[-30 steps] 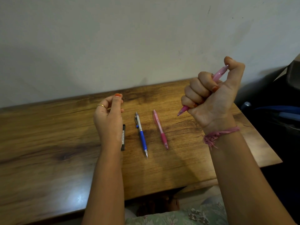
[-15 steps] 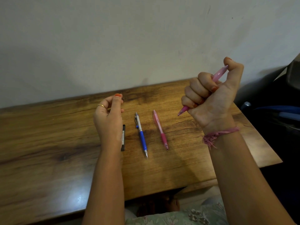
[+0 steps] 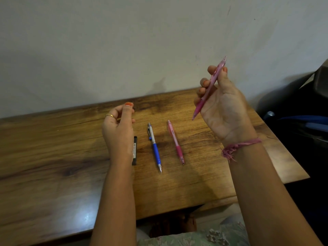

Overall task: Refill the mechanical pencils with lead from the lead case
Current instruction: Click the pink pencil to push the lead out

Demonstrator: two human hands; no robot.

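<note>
Now the right hand [image 3: 222, 110] has loosened from a fist with the thumb on the cap to a light fingertip pinch on the pink pencil [image 3: 209, 87], palm up, tip slanting down. This suggests the clicking is done and that pencil is ready to set down. The left hand [image 3: 118, 128] stays loosely curled; whether it holds anything I cannot tell. Behind it lies the lead case [image 3: 134, 150], mid-table [image 3: 53, 157], beside the blue pencil [image 3: 154, 147] and second pink pencil [image 3: 175, 142].
</note>
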